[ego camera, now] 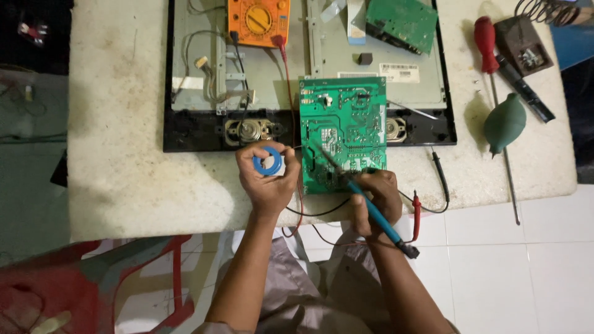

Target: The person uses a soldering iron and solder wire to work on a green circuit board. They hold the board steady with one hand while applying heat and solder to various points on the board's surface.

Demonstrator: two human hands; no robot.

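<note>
**Soldering at the green board**

On the worn white table (124, 154), far left, an opened black-framed screen panel (185, 133) lying face down, with an orange multimeter (258, 21) on top of its metal back. Near the table's front edge, left hand (267, 179) closed around a small blue spool (267, 162), fingers curled tight on it. Just to its right, a large green circuit board (343, 127) lying flat, half over the panel's lower edge. Right hand (374, 201) clamped on a blue-handled soldering iron (371, 210), tip resting on the board's lower part. Red and black probes (416, 213) by the table edge. Further right, a red-handled screwdriver (487, 43) and a green rubber blower bulb (504, 124).
</note>
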